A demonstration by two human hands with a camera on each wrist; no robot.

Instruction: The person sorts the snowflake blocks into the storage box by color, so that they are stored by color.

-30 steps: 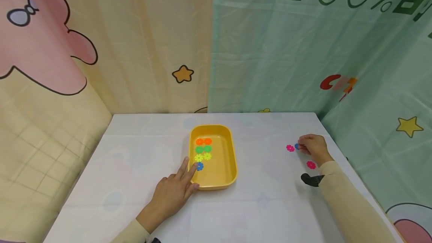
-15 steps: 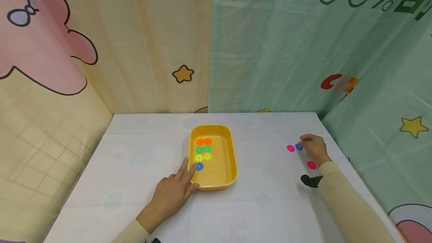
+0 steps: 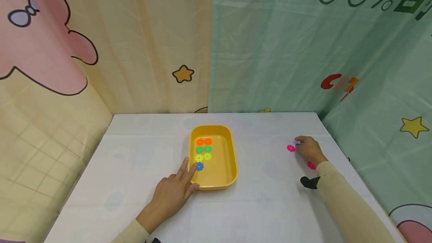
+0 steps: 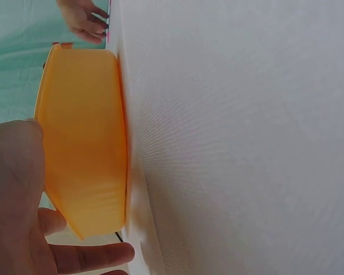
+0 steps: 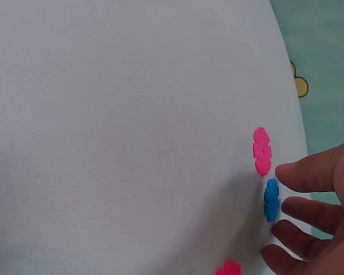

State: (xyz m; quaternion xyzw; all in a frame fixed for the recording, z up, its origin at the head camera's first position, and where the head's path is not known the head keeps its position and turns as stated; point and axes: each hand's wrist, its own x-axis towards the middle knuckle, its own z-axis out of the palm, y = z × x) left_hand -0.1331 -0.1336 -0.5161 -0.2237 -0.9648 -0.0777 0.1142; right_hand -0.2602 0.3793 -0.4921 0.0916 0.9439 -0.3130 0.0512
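Observation:
My left hand (image 3: 170, 194) rests at the left rim of a yellow tray (image 3: 221, 166), fingers extended, one fingertip beside a blue flower-shaped piece (image 3: 200, 166) inside. Above that piece lie pairs of yellow (image 3: 207, 156), green (image 3: 207, 149) and orange (image 3: 207, 141) flower pieces. Over at the table's right side, my right hand (image 3: 310, 150) hovers by another blue flower piece (image 5: 272, 200), thumb and fingers spread and not gripping it. One pink flower piece (image 5: 262, 151) lies beside the blue one; another pink piece (image 5: 229, 268) is nearer me, partly hidden in the head view.
A white cloth (image 3: 260, 198) covers the table. Printed curtains (image 3: 162, 48) stand along its back and sides. A black wrist-camera part (image 3: 309, 182) sticks out from the right sleeve, low over the table.
The right hand first drew slightly back from the blue flower piece, uncovering it, then came left and down over it again. The left hand and tray have stayed put.

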